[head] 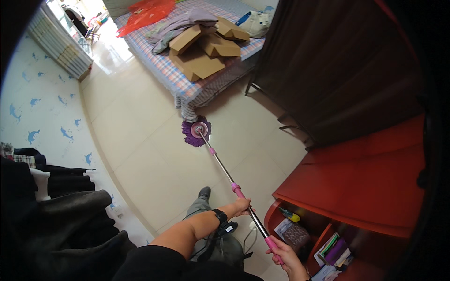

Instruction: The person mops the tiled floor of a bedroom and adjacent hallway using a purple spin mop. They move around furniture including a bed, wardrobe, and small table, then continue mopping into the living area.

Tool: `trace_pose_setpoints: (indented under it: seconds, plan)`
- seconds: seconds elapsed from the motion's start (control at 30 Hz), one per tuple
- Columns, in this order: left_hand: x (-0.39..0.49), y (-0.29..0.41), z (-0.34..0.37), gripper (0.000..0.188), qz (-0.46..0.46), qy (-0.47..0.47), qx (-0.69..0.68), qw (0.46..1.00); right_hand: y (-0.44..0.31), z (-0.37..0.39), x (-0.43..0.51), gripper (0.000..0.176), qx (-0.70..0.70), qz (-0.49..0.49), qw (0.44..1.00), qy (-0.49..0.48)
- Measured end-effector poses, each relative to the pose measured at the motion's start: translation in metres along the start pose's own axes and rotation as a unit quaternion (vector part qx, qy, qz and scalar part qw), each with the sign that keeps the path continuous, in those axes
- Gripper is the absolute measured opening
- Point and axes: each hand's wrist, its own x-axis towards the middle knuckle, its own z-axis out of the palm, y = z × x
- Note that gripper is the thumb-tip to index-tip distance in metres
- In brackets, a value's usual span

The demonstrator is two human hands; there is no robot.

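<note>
A spin mop with a purple fringed head [196, 131] lies flat on the pale tiled floor, its fringe by the bed's near corner. Its metal and pink handle [225, 168] slants down towards me. My left hand [242, 206] is closed around the handle just below the middle pink collar, with a black band on that wrist. Lower down, near the handle's end, my right hand [283, 253] grips the pink grip. The bed's checked cover [154, 59] hangs at the corner, where striped cloth nearly meets or touches the mop head; which of the two cannot be told.
Opened cardboard boxes [200, 63], clothes [186, 26] and a red plastic bag [147, 14] lie on the bed. A dark-covered rack [327, 70] on metal legs and a red cabinet [351, 182] stand right. Dark clothes [77, 207] hang left by the dolphin-patterned wall [52, 105].
</note>
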Motion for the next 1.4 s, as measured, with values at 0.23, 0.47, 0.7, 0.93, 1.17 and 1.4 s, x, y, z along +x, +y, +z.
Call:
trace_pose_setpoints:
  seconds: [0.23,0.47,0.7,0.93,1.17,1.4]
  plan:
    - [0.040,0.060,0.000,0.023,0.053,0.049,0.030,0.997,-0.024,0.018,0.040,0.053,0.060,-0.059,0.996,0.017]
    - [0.074,0.142,-0.004,0.024,0.080,0.020,0.129,0.988,-0.055,0.030,0.096,0.051,0.105,-0.124,0.986,0.028]
    - [0.095,0.112,0.064,0.027,0.052,-0.020,0.195,0.979,-0.022,-0.004,0.087,0.052,0.151,-0.126,0.978,0.075]
    - [0.133,-0.026,0.148,0.032,-0.024,-0.113,0.349,0.930,0.065,-0.043,0.021,0.054,0.224,-0.057,0.961,0.153]
    - [0.076,-0.148,0.213,0.048,-0.128,-0.134,0.406,0.895,0.139,-0.048,-0.064,0.045,0.262,-0.057,0.930,0.250]
    - [0.029,-0.153,0.223,0.069,0.076,-0.072,0.577,0.810,0.153,-0.026,-0.073,0.053,0.213,-0.038,0.941,0.259]
